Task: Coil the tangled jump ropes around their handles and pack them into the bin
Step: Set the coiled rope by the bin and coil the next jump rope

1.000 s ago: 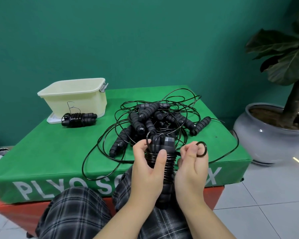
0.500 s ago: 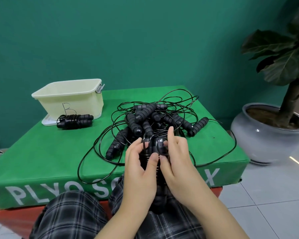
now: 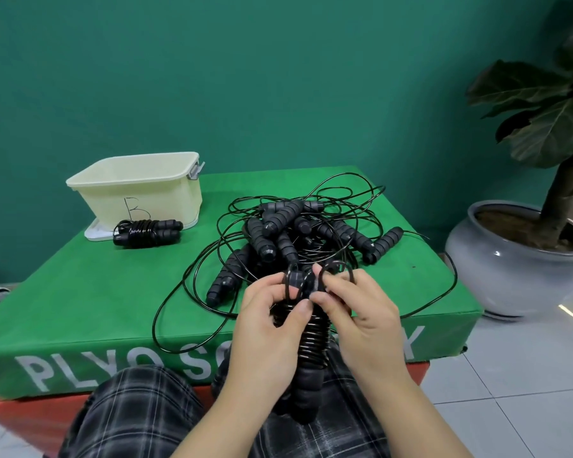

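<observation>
head view: left hand [image 3: 268, 320] grips the coiled rope bundle [image 3: 311, 342] above the lap; right hand [image 3: 358, 302] pinches its last loop. next, likely tuck it, then the bin [image 3: 139, 190].

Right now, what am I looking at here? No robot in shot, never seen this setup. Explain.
There is no machine: a person wears one wide-angle camera on the head, looking forward and down at their own bare hands.

The left hand grips a jump rope bundle, its cord wound round the paired handles and held upright over the lap. The right hand pinches a loop of the cord at the bundle's top.

On the green padded box lie a tangled pile of ropes, one finished coiled rope, and a cream bin marked B, standing on its lid. The finished rope sits in front of the bin, not inside it. A potted plant stands on the floor to the right.
</observation>
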